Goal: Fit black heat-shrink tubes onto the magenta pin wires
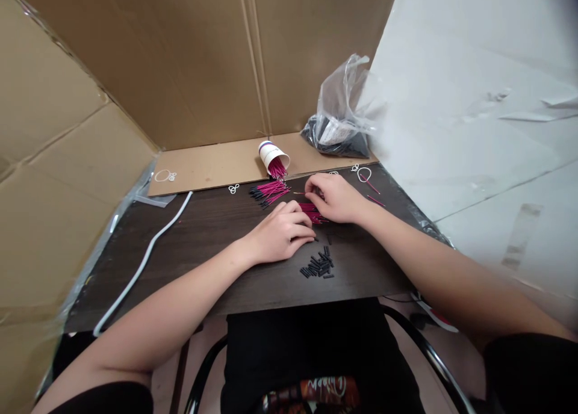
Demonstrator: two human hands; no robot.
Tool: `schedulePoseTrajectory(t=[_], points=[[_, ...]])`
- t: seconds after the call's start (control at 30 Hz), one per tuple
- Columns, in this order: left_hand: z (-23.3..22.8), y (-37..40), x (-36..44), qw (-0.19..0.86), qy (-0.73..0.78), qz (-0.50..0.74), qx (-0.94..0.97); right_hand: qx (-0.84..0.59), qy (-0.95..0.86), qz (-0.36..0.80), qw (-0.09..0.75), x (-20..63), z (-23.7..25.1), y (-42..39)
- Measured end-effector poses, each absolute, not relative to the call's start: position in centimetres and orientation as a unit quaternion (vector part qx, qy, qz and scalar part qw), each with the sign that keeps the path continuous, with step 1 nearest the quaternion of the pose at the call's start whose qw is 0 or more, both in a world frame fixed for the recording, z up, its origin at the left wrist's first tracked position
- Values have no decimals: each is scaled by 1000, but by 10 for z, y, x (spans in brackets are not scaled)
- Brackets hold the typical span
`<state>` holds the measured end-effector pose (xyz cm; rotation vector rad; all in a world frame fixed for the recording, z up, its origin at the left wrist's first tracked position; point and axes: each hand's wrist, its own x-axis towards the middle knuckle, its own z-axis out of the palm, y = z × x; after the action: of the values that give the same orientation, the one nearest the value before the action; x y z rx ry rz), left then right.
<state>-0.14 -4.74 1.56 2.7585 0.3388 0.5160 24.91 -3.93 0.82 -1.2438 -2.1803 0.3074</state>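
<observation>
My left hand (283, 230) lies on the dark table (198, 245), fingers curled over the near end of a small bunch of magenta wires (315, 213). My right hand (333, 197) rests on the far side of the same bunch, fingertips pinched at a wire. Whether either hand truly grips a wire is hidden by the fingers. A pile of short black tubes (318, 265) lies just in front of my left hand. A second bundle of magenta wires with black tips (269, 192) lies behind, below a tipped paper cup (271, 154) holding more wires.
Cardboard walls stand at the left and back, a white wall at the right. A clear plastic bag with black pieces (339, 125) sits at the back right. A white cable (144, 259) runs along the table's left side. Small white rings (233, 189) and loose wires (372, 188) lie around.
</observation>
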Motion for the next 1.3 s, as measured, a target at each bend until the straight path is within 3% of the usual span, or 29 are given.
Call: schedulePoseTrajectory(t=[0.23,0.53,1.3], points=[[20,-52,1,179,137,188,956,-471,-817,124,308,247,9,-41],[9,-16,-4,359,362,417,753,-452,-796,128,382,242,18,-46],[2,-11,-2,384,360,393,754,-405,-824,116,380,241,15,-47]])
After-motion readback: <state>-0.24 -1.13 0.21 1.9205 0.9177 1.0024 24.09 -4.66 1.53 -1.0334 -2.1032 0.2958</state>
